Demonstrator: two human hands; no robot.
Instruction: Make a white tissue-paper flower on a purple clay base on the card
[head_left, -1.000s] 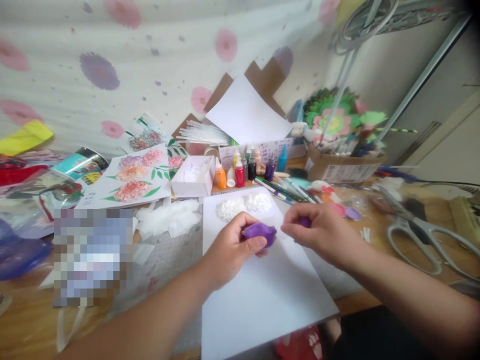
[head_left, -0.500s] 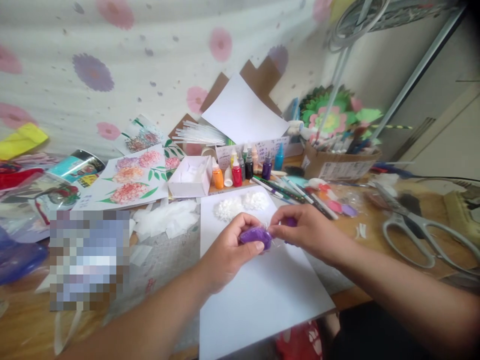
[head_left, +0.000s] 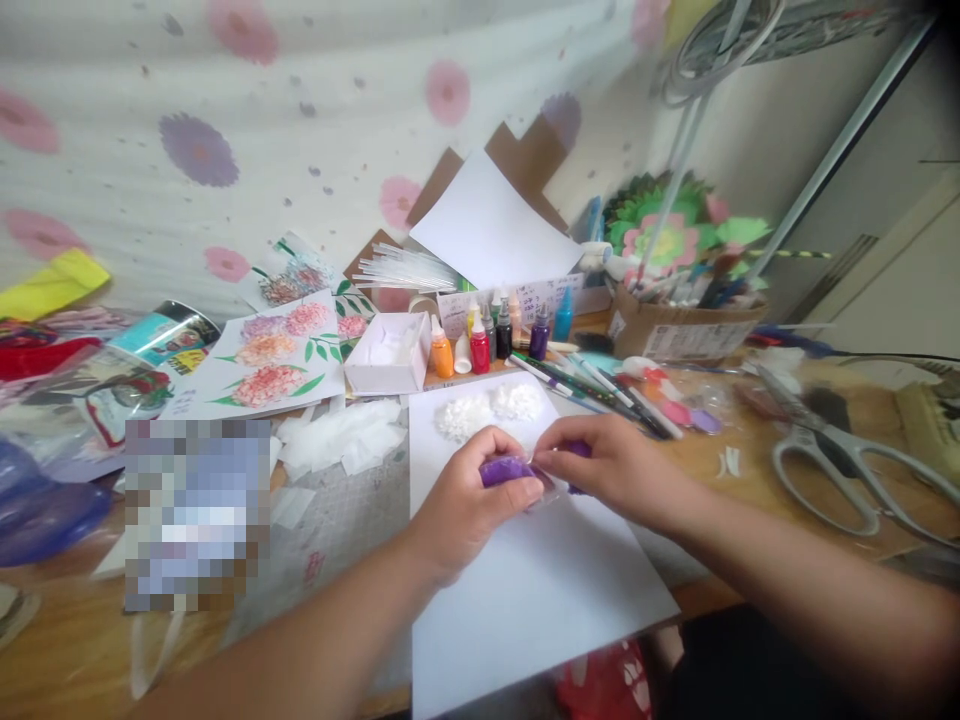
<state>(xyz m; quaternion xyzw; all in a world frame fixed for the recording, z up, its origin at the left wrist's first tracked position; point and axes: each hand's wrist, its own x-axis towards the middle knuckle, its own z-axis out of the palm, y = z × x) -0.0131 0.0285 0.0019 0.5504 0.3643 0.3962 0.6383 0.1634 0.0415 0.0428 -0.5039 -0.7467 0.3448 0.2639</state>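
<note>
Fingers curled and thumb pressed over it, my left hand holds a small purple packet in clear plastic wrap. The contents look like soft clay, but I cannot be sure. Beside it my right hand is closed, its fingertips pinching at the packet's right end. A purple lump shows at the right hand's fingers, partly hidden behind them. Both hands are above a large white sheet. Just beyond them, two clusters of white crumpled bits lie on the sheet's far end.
Paint bottles stand behind the sheet, beside a white open box. Markers and large scissors lie to the right. White paper scraps and a flower drawing are at left. A cardboard box holds pens.
The purple packet has turned slightly in my left hand, and its clear wrap shows less at the right end. My left thumb has shifted right. The whole view has shifted a little.
</note>
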